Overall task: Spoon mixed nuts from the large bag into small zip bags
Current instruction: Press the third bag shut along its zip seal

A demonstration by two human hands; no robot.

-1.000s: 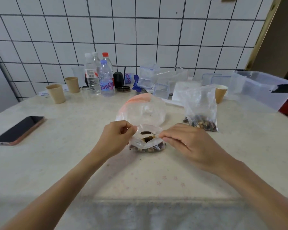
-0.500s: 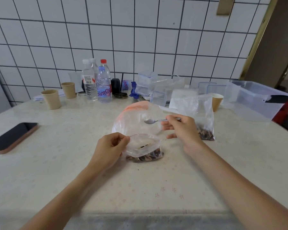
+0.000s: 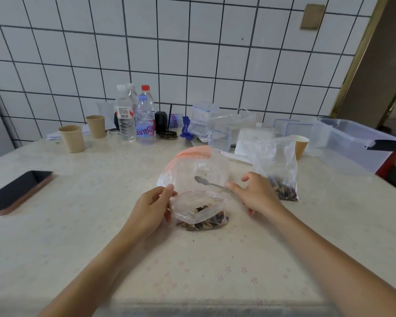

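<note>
While the left hand pinches open a small clear zip bag holding a thin layer of mixed nuts, the right hand beside it grips a metal spoon, bowl empty.

Small clear zip bag upright at centre, mouth gaping, mixed nuts pooled at the bottom. Metal spoon just behind, bowl pointing left, empty. Large bag standing to the right, dark nuts settled low.
</note>
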